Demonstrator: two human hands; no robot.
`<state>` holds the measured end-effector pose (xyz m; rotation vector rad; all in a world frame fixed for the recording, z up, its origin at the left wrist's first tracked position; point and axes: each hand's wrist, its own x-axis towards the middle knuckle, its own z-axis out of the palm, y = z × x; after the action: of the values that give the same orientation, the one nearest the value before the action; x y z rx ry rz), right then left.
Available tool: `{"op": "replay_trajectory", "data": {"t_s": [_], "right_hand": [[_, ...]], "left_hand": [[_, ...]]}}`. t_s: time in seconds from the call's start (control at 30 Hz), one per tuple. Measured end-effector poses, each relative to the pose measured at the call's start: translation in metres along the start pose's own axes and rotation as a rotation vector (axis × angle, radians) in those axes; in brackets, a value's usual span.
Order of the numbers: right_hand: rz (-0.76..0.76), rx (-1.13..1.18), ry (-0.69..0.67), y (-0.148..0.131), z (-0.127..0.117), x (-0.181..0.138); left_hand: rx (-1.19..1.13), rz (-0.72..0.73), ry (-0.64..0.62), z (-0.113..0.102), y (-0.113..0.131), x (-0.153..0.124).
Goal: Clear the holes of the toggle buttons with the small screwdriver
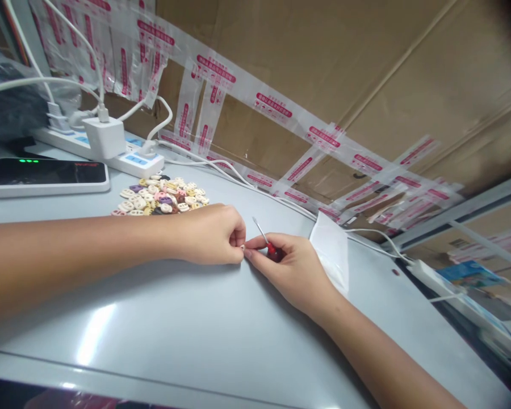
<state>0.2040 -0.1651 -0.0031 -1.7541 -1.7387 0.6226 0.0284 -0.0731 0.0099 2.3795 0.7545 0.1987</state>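
Observation:
My left hand rests on the grey table with its fingers curled, pinching a tiny white piece at the fingertips. My right hand meets it from the right, fingers closed around a small red-handled tool whose thin metal tip points up and to the left. Both sets of fingertips touch at the small piece. Just behind my left wrist lies a heap of several small pale, purple and brown bead-like pieces.
A white power strip with a plugged charger and cables lies at the back left, a flat dark device with green lights beside it. White plastic bag at right. Taped cardboard walls the back.

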Motion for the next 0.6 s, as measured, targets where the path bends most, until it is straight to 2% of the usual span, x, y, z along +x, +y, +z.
{"op": "replay_trajectory", "data": {"t_s": [0.33, 0.6], "right_hand": [[0.017, 0.004, 0.003, -0.0018, 0.0013, 0.0017], [-0.018, -0.019, 0.024, -0.0018, 0.0035, 0.0013]], "left_hand": [[-0.111, 0.024, -0.086, -0.0036, -0.0048, 0.0055], [-0.088, 0.065, -0.041, -0.0017, -0.0065, 0.0034]]}}
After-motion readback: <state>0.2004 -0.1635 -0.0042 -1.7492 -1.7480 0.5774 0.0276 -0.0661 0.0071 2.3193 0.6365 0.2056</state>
